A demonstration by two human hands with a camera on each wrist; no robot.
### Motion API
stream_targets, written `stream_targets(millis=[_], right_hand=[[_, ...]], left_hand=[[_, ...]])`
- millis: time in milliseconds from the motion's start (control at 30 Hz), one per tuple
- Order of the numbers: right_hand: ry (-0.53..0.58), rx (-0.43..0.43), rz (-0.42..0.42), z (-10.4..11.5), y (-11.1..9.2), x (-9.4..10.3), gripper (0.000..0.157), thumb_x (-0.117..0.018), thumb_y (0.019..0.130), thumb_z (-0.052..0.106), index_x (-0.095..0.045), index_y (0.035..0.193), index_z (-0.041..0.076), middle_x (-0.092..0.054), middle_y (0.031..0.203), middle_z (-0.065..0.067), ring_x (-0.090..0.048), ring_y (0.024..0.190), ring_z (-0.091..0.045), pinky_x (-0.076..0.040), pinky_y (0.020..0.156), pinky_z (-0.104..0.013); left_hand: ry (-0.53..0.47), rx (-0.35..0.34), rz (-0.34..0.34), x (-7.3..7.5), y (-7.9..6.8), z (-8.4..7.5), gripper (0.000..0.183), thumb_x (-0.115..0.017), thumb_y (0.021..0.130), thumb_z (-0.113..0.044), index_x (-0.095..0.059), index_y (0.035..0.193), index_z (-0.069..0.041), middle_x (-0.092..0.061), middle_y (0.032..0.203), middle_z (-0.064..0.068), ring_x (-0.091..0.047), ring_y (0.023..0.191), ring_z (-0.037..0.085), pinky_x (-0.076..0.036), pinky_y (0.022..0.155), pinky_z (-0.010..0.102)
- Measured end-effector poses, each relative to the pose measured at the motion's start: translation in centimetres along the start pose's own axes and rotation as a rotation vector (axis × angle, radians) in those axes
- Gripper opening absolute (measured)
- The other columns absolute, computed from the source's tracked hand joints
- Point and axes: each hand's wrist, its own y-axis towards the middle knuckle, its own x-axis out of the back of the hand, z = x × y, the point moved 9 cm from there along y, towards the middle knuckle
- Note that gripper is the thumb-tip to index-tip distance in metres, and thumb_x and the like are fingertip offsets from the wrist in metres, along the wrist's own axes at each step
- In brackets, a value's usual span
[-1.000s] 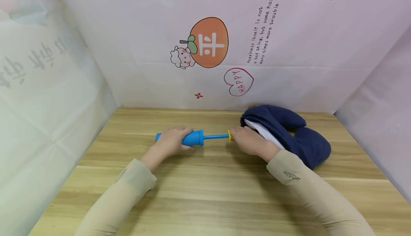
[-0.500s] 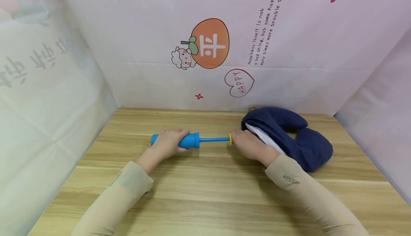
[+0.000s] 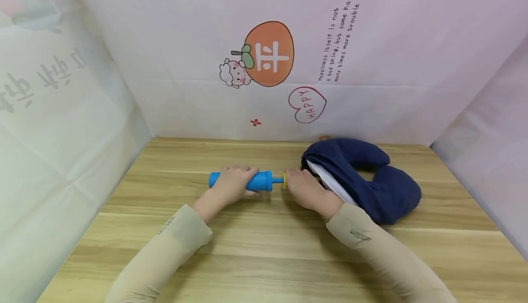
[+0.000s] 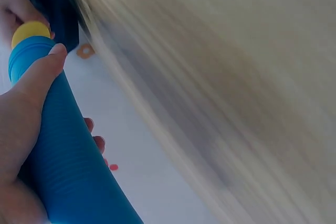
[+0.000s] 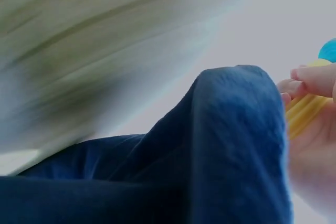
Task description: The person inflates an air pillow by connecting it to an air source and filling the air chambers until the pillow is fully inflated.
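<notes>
My left hand (image 3: 232, 184) grips the blue barrel (image 4: 68, 145) of a hand pump (image 3: 260, 181), thumb along its top near the collar. My right hand (image 3: 306, 188) holds the pump's yellow handle (image 5: 307, 109), most of which the fingers hide in the head view. Only a short length of blue rod shows between barrel and handle. Right beside the right hand lies a navy U-shaped neck pillow (image 3: 363, 179), with a pale strip showing along an opening in its cover. In the right wrist view its blue fabric (image 5: 236, 129) fills the lower middle.
The wooden table (image 3: 264, 252) runs back to a white printed cloth wall (image 3: 185, 64), with further cloth on both sides. A small brown ring-like thing (image 4: 85, 51) sits by the back edge behind the pillow.
The rod was drawn out longer half a second ago; now it is mostly pushed in. Both hands have come closer together, and the pillow has shifted slightly left.
</notes>
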Motion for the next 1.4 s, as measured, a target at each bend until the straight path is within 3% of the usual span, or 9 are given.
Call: stream_targets(millis=[100,200,333,633,867,1033,1200,1400], right_hand=[[0.003,0.006,0.021,0.7,0.5,0.0,0.009,-0.062,0.1,-0.002,-0.057,0.107,-0.004,-0.066,0.096,-0.015,-0.063,0.085,-0.029,-0.047,0.071,-0.04],[0.024,-0.017,0.077,0.8,0.8,-0.2,0.02,-0.06,0.102,0.001,-0.056,0.12,-0.007,-0.067,0.107,-0.018,-0.065,0.095,-0.032,-0.048,0.077,-0.043],[0.035,-0.033,0.111,0.4,0.8,-0.3,0.028,-0.061,0.102,0.003,-0.054,0.127,-0.006,-0.067,0.114,-0.017,-0.064,0.102,-0.031,-0.047,0.08,-0.043],[0.074,-0.023,0.094,-1.0,0.1,0.0,0.021,-0.067,0.096,-0.002,-0.057,0.115,0.001,-0.067,0.107,-0.012,-0.064,0.099,-0.029,-0.049,0.082,-0.043],[0.096,-0.023,0.066,-2.3,-0.8,0.1,0.017,-0.067,0.097,-0.001,-0.056,0.11,0.002,-0.066,0.103,-0.012,-0.064,0.097,-0.03,-0.05,0.084,-0.044],[0.093,-0.023,0.061,-2.9,-1.4,0.0,0.012,-0.064,0.098,0.0,-0.056,0.107,0.002,-0.066,0.1,-0.012,-0.064,0.095,-0.031,-0.05,0.082,-0.044],[0.092,-0.024,0.052,-3.1,-1.7,-0.3,0.012,-0.064,0.097,-0.003,-0.057,0.104,0.004,-0.065,0.097,-0.011,-0.064,0.092,-0.029,-0.05,0.078,-0.044],[0.057,-0.026,0.035,-2.2,-1.0,0.3,0.01,-0.063,0.098,-0.002,-0.056,0.099,0.004,-0.064,0.093,-0.011,-0.061,0.085,-0.027,-0.044,0.072,-0.04]], left_hand=[[-0.009,0.007,0.004,-0.1,0.3,-0.4,0.061,-0.08,0.086,-0.05,-0.061,0.131,-0.014,-0.069,0.123,0.012,-0.069,0.104,0.034,-0.052,0.087,0.062],[-0.032,0.003,0.011,-0.1,0.6,-0.7,0.06,-0.081,0.087,-0.048,-0.061,0.132,-0.014,-0.069,0.124,0.011,-0.069,0.105,0.035,-0.052,0.087,0.062],[-0.064,0.004,0.022,-0.1,1.0,-0.6,0.056,-0.081,0.087,-0.048,-0.061,0.129,-0.016,-0.07,0.123,0.009,-0.069,0.105,0.033,-0.052,0.087,0.061],[-0.097,-0.002,0.04,-0.3,0.3,1.4,0.056,-0.082,0.086,-0.049,-0.061,0.127,-0.018,-0.069,0.123,0.006,-0.068,0.104,0.028,-0.052,0.087,0.055],[-0.084,-0.041,-0.021,0.8,-1.2,3.4,0.047,-0.085,0.083,-0.045,-0.063,0.114,-0.017,-0.07,0.105,0.001,-0.067,0.087,0.021,-0.055,0.078,0.045],[-0.086,-0.05,-0.044,0.7,-2.3,4.6,0.046,-0.087,0.082,-0.044,-0.064,0.11,-0.016,-0.069,0.099,-0.001,-0.065,0.082,0.019,-0.055,0.075,0.043],[-0.071,-0.045,-0.037,0.6,-2.4,4.5,0.05,-0.086,0.083,-0.044,-0.065,0.116,-0.014,-0.071,0.105,0.003,-0.069,0.088,0.024,-0.056,0.08,0.048],[-0.019,-0.031,-0.015,0.8,-1.6,2.8,0.054,-0.082,0.087,-0.045,-0.061,0.125,-0.013,-0.072,0.116,0.01,-0.071,0.096,0.032,-0.053,0.085,0.061]])
